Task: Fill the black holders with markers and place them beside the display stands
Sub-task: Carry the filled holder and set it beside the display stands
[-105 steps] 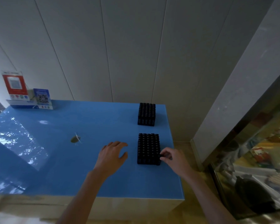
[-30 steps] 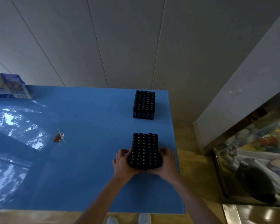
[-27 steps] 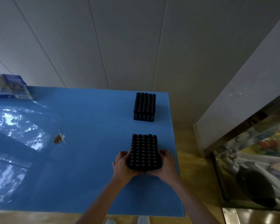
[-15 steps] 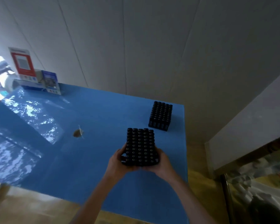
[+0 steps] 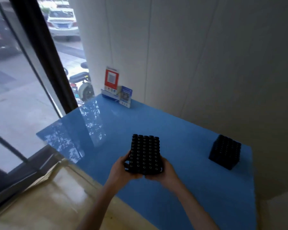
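Now both hands, left (image 5: 119,169) and right (image 5: 165,171), clamped on marker-filled holder (image 5: 145,155); display stands (image 5: 117,90) lettering unreadable.

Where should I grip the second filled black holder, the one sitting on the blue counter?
Probably low on two opposite side walls of the second holder, one hand each side, as the left hand and right hand grip the carried holder; its top is all marker caps.

A glossy blue rectangular tabletop (image 5: 181,135) carries two black gridded marker-filled holders (image 5: 145,154); at eleven o'clock, red-and-white and blue-and-white display stands (image 5: 117,87).
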Motion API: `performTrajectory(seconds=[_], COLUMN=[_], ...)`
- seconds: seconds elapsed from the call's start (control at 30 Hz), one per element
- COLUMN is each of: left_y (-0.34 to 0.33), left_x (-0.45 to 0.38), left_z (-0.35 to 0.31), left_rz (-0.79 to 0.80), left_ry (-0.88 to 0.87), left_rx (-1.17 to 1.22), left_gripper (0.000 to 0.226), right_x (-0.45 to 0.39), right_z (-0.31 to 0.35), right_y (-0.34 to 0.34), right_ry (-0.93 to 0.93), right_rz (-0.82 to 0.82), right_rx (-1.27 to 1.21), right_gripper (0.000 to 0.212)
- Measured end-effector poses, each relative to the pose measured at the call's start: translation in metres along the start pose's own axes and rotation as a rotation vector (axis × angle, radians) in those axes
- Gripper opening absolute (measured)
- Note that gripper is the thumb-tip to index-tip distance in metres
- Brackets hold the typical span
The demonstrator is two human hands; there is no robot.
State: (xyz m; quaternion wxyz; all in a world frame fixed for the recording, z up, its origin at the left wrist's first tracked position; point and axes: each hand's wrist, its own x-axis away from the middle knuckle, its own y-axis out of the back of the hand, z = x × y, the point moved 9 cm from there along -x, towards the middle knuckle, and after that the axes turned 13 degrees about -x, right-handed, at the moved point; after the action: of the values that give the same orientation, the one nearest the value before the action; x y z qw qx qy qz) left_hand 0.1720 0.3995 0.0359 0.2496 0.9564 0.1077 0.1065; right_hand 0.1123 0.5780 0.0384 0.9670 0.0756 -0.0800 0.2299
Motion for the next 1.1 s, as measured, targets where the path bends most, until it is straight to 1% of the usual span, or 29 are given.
performTrajectory(seconds=[0.07,0.13,0.2,0.3,0.5,0.63,0.73,0.93,1.1], left_y=[0.035,0.072,0.107,0.156,0.230,0.264,0.283,0.315,0.332], left_x=[0.002,0.002,0.001,-0.007,-0.026,-0.051,-0.080,-0.155,-0.224], left_z=[0.013,0.028,0.047,0.076,0.112,0.121,0.127,0.131,0.139], left_rz=[-0.018,-0.039,-0.051,-0.071,-0.088,-0.095,-0.085,-0.061,-0.008], left_ry=[-0.010,-0.007,0.008,0.044,0.061,0.049,0.023,-0.029,-0.001], left_rx=[0.009,0.012,0.025,0.054,0.077,0.084,0.077,0.047,0.027], left_gripper=[0.086,0.090,0.095,0.101,0.096,0.091,0.091,0.090,0.089], right_x=[-0.009,-0.019,-0.031,-0.047,-0.081,-0.111,-0.142,-0.221,-0.287], right_z=[0.014,0.021,0.028,0.043,0.070,0.082,0.086,0.086,0.088], right_y=[-0.038,-0.075,-0.112,-0.163,-0.236,-0.265,-0.281,-0.299,-0.306], right_ry=[0.024,0.036,0.039,0.086,0.124,0.125,0.130,0.117,0.093], right_rz=[0.017,0.026,0.031,0.020,0.031,0.005,-0.024,-0.093,-0.141], right_rx=[0.014,0.004,-0.019,-0.017,-0.012,-0.054,-0.061,-0.091,-0.090], right_gripper=[0.063,0.062,0.066,0.067,0.066,0.064,0.066,0.067,0.061])
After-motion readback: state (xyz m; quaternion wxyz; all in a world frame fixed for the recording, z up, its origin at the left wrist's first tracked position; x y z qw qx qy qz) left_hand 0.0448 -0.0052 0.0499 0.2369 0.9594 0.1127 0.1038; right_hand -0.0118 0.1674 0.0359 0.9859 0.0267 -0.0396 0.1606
